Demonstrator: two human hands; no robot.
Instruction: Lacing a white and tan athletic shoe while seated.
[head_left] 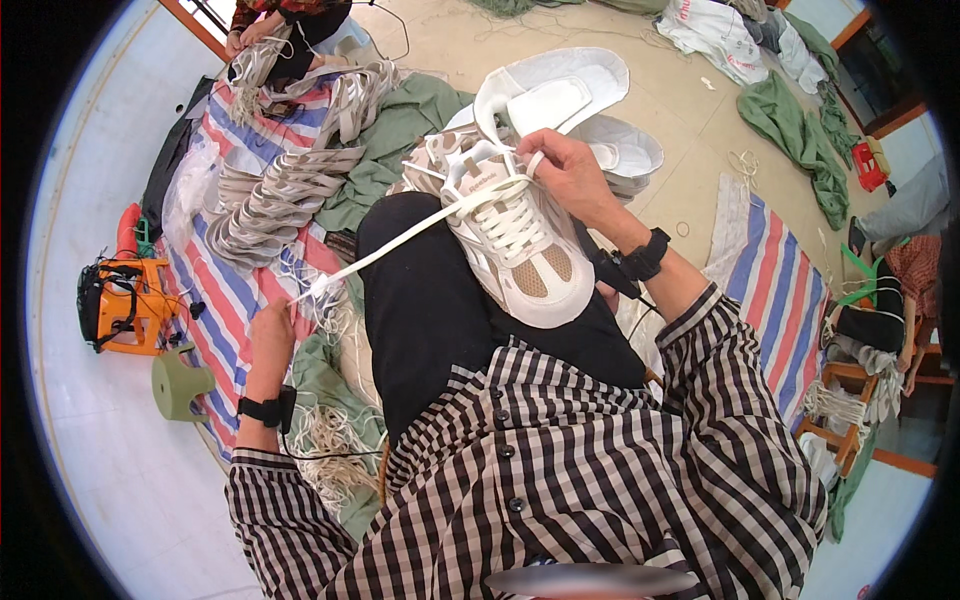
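Note:
A beige and white sneaker upper (pixel 515 240) rests on my black-trousered thighs, toe pointing toward me, its front rows laced. From its top eyelets a cream shoelace (pixel 415 232) runs taut down to the left. Out at the left, my left hand (pixel 271 342) is closed in a pinch on the lace's far end. My right hand (pixel 578 178) is closed on the shoelace beside the upper's collar, fingertips pinched together. Behind the upper lie more sneaker uppers (pixel 432 160), partly hidden by it.
White shoe parts (pixel 590 85) are piled beyond my knees. Rows of stacked uppers (pixel 285 200) lie on a striped sheet (pixel 215 300). Loose laces (pixel 335 440) hang by my left thigh. A green stool (pixel 180 383) and orange stool (pixel 140 305) stand left. Another person's hands (pixel 250 35) hold uppers at upper left.

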